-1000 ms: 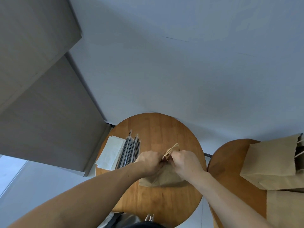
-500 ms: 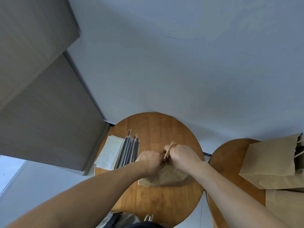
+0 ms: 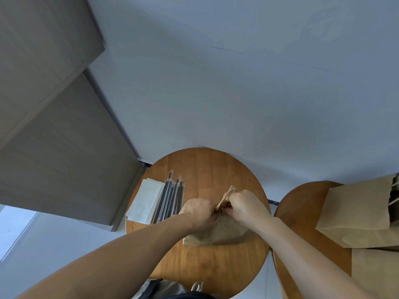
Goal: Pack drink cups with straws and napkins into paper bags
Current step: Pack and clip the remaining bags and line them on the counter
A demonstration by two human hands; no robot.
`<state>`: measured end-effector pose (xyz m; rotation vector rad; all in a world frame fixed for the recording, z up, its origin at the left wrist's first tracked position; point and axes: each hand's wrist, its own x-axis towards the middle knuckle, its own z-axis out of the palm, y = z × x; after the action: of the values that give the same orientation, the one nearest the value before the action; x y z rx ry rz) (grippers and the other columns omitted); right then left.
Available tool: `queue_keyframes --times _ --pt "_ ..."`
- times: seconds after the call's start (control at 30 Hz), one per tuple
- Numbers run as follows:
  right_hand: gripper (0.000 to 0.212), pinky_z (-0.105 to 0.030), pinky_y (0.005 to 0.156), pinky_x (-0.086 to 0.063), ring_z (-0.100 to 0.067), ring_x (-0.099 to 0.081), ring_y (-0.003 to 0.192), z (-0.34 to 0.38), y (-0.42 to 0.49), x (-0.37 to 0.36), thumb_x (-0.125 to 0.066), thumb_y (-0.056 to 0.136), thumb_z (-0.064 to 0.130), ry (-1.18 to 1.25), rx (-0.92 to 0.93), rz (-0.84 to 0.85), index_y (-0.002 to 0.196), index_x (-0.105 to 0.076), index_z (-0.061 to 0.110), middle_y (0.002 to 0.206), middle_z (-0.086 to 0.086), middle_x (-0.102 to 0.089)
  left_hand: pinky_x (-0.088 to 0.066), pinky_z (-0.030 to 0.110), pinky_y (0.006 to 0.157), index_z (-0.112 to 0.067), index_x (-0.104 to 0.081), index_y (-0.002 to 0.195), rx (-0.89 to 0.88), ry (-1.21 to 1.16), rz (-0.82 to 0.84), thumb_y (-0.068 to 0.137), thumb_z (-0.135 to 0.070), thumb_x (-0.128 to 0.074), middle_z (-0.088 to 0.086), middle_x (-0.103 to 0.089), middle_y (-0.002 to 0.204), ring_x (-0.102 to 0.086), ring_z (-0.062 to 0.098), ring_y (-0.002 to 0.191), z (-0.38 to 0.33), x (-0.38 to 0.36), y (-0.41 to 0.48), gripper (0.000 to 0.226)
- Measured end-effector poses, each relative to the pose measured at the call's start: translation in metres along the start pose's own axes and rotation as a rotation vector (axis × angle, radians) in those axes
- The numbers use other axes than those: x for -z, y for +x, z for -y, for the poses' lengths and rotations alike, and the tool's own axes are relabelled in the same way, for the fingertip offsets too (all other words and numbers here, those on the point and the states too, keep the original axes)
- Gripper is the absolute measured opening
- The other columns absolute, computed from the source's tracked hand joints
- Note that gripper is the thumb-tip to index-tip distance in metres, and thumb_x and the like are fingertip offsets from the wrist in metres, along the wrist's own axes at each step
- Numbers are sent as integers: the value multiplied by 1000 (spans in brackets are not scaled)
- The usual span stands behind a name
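Hands meet at the bag [image 3: 220, 236] top: left hand [image 3: 198, 212] and right hand [image 3: 246, 209] each pinch paper beside the handles [image 3: 230, 190]. Recommend an even pull, base flat on the surface [image 3: 216, 169].

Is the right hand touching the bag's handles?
Touching. The head view shows the right hand pinching the twine handles of the paper bag; the loop emerges from its fingers.

Two round wooden tables [image 3: 216, 169], grey cabinet [image 3: 54, 126], pale wall [image 3: 237, 83]

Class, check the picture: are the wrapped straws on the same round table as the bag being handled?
Yes: the wrapped straws lie beside the napkins on the round table bearing the held paper bag.
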<state>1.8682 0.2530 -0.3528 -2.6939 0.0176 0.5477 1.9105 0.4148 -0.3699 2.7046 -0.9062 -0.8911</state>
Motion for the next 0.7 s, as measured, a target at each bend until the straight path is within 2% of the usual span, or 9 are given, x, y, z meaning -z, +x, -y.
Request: queue_keyframes --times 0.13,0.23,0.37,0.47,0.57,0.7 --pt "19 -32 88 -52 -7 -66 96 0 -6 -1 -66 89 23 158 12 -63 102 -75 34 97 16 -74 -44 36 70 -15 -67 107 -9 5 4 101 -40 -39 10 -69 102 -64 32 94 2 2 1 38" --pt "20 -28 86 -54 -6 -66 95 -1 -9 -1 -63 91 23 134 50 -63 106 -74 32 99 14 -74 -44 35 69 -16 -67 107 -17 -7 8 101 -41 -40 10 -69 102 -64 32 94 3 1 2 38" --pt "18 -38 72 -58 -19 -68 80 -3 -5 -3 -52 96 17 -84 100 -68 109 -64 20 88 1 -70 -47 36 70 -18 -67 108 -12 -13 9 101 -43 -39 8 -69 99 -65 30 90 3 0 2 38" --pt "22 -36 66 -59 -19 -67 71 -1 -2 -3 -51 94 9 -155 148 -86 110 -61 19 83 0 -69 -49 37 70 -20 -67 110 -9 -2 5 100 -43 -38 7 -70 97 -65 29 87 3 -2 2 38" --pt "29 -38 66 -58 -22 -68 75 2 0 -3 -50 93 8 -149 170 -76 115 -60 23 87 -2 -71 -45 35 66 -20 -66 107 -10 14 -16 100 -42 -38 6 -69 95 -65 29 86 3 -5 0 36" --pt "34 -39 76 -58 -20 -69 87 -2 -1 -1 -52 96 16 -58 135 -84 127 -55 27 98 1 -71 -43 35 66 -21 -65 108 2 5 -34 101 -42 -37 6 -69 96 -65 29 87 4 -5 0 36"
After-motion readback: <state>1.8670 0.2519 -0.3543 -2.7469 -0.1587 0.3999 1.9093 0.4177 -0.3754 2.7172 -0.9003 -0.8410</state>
